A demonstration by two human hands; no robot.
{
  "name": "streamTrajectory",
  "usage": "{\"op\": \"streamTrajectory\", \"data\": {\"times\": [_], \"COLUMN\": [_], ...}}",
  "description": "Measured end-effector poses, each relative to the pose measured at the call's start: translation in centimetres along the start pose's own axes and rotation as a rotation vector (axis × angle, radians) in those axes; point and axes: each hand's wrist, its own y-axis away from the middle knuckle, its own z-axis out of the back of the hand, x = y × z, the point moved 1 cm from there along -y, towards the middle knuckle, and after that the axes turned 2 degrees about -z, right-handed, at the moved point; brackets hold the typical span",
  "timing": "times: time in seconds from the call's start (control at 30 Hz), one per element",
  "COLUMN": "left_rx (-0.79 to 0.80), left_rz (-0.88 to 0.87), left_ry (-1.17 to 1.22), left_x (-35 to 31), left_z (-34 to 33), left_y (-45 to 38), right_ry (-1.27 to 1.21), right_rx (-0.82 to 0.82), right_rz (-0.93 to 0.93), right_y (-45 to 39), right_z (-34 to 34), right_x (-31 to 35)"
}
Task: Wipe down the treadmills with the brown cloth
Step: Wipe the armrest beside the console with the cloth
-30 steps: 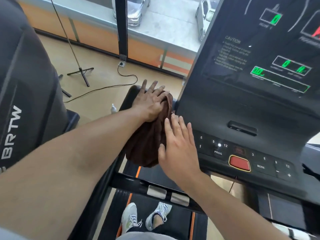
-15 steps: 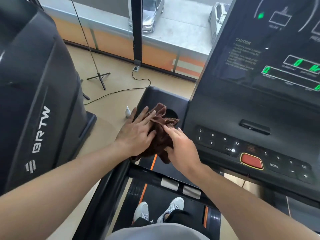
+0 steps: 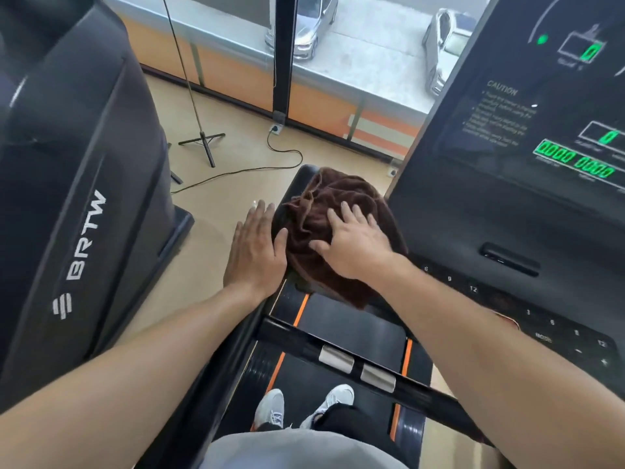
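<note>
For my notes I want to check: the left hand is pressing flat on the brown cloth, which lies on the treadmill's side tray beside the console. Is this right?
Not quite. The head view shows the right hand pressing flat on the brown cloth; the left hand lies flat beside it. The cloth does lie on the side tray beside the console.

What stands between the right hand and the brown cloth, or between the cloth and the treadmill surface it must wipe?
Nothing visible does. The right hand lies directly on the brown cloth, fingers spread flat, and the cloth lies bunched on the treadmill's left console tray. The left hand rests flat beside the cloth at the tray's edge, not under it.
</note>
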Motion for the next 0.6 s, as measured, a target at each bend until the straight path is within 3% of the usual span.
{"op": "streamTrajectory", "data": {"times": [0.1, 0.23, 0.33, 0.5, 0.6], "left_rx": [0.018, 0.029, 0.032, 0.044, 0.053], "left_rz": [0.064, 0.099, 0.118, 0.123, 0.126], "left_ry": [-0.02, -0.035, -0.012, -0.054, -0.06], "left_x": [0.0, 0.0, -0.3, -0.5, -0.6], "left_z": [-0.4, -0.5, -0.4, -0.4, -0.3], "left_y": [-0.4, -0.9, -0.9, -1.0, -0.9], "right_ry": [0.021, -0.017, -0.021, 0.055, 0.062], "right_rx": [-0.073, -0.18, -0.164, -0.154, -0.036], "right_rz": [-0.016, 0.021, 0.022, 0.045, -0.046], "right_y": [-1.6, -5.1, -5.2, 2.0, 0.6], "right_z": [-3.6, -2.9, -2.9, -4.8, -3.7], "right_x": [-0.2, 0.1, 1.1, 1.6, 2.1]}}
